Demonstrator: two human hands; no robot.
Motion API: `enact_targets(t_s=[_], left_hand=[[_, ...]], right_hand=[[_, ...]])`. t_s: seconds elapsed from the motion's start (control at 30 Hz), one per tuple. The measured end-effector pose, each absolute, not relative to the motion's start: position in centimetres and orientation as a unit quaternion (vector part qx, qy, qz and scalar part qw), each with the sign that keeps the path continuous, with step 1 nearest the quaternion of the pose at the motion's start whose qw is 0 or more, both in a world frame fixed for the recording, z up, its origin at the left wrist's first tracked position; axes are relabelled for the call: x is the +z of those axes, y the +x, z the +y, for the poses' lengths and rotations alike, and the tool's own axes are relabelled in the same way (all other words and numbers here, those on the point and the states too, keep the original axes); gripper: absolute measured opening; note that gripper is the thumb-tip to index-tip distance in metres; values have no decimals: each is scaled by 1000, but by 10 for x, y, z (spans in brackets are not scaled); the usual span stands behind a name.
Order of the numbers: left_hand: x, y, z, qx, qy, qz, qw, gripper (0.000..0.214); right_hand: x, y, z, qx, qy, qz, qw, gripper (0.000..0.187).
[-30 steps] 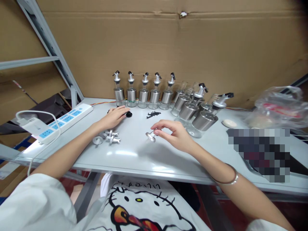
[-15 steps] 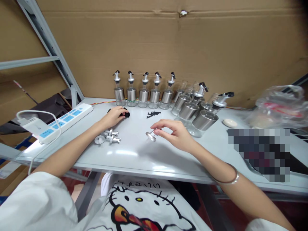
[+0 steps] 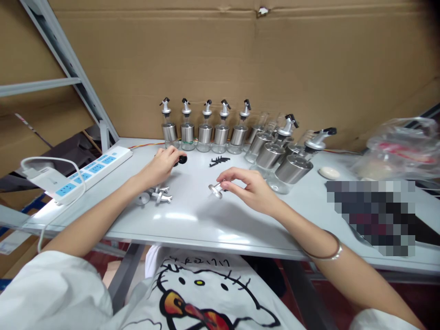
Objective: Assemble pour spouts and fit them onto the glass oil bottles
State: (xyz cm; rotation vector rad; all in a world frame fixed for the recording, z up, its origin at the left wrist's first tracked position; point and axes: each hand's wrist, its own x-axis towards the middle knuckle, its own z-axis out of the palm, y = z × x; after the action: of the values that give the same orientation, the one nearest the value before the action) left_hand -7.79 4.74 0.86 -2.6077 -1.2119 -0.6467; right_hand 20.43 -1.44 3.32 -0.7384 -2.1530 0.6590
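Observation:
My right hand [image 3: 252, 189] is closed in a pinch on a silver pourer spout [image 3: 216, 190]. The spout is held tilted above the table, its round flange toward the left. Over at the left, my left hand [image 3: 162, 166] has its fingers bent down on a small black round part [image 3: 182, 159]; other black pieces beside it are partly hidden by the hand. Under my left forearm lie several loose silver pourer spouts [image 3: 161, 196]. A small pile of thin black levers [image 3: 219, 161] lies between and beyond the hands.
Glass bottles with steel sleeves [image 3: 205, 134] and pourers line the back; more bottles [image 3: 294, 168] stand at right, some without pourers. A white power strip [image 3: 98, 172] lies left. A white oval object [image 3: 329, 173] and clear plastic bag [image 3: 395, 149] are at right.
My left hand has lifted slightly and drawn its fingers together over the black part. My right hand keeps the pourer spout, turned a little, in nearly the same place.

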Motion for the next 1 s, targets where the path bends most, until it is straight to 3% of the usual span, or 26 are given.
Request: enact_targets(t_s=[0.27,0.4,0.5,0.7,1.0], left_hand=[[12,-48,2,-395,-888,-208,113,23],[11,-37,-15,-447,-877,-121,130,22],[10,-31,-24,-437,-891,-65,104,18],[5,-25,-31,-364,-924,-102,-60,15],[9,-17,-33,-387,-918,-49,-73,13]], right_hand=[[32,206,-15,291,-274,-819,412,13],[35,208,-15,289,-267,-833,390,9],[37,207,-17,311,-262,-845,348,11],[37,204,-23,359,-245,-853,289,15],[30,197,-27,402,-230,-844,271,17]])
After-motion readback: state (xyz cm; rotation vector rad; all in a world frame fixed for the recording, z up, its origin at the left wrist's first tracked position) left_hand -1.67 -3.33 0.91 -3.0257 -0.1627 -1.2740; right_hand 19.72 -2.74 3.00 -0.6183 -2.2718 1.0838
